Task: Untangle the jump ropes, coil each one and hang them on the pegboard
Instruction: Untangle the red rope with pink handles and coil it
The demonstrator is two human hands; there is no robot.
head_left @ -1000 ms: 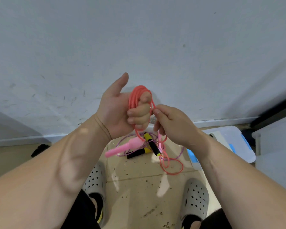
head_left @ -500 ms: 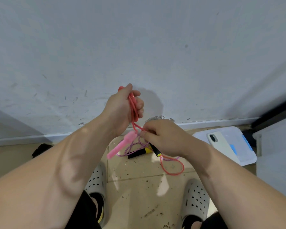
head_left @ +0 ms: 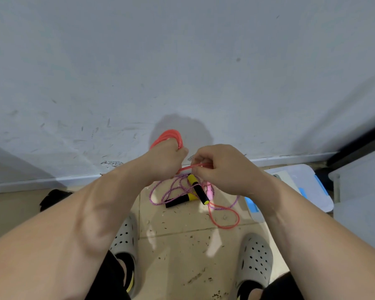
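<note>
our left hand (head_left: 167, 156) is fisted round the coral rope coil (head_left: 169, 136), loops sticking up past the knuckles. our right hand (head_left: 221, 167) pinches the free strand (head_left: 200, 166) just right of that fist. the strand runs roughly sideways, left fingers to right fingers. the slack tail (head_left: 225, 217) drops below the right fingers to the floor (head_left: 182, 256). we judge the next wrap feeds right to left, with the right hand nearer the slack. the purple rope (head_left: 173, 187) with black-yellow handles (head_left: 200, 191) lies under both hands, untouched.

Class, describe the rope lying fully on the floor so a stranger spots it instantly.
Below the white wall, on the tiled floor beyond the grey shoes, lies the purple braided rope in loose loops. Unlike the smooth coral rope beside it, it has black-and-yellow handles.
</note>
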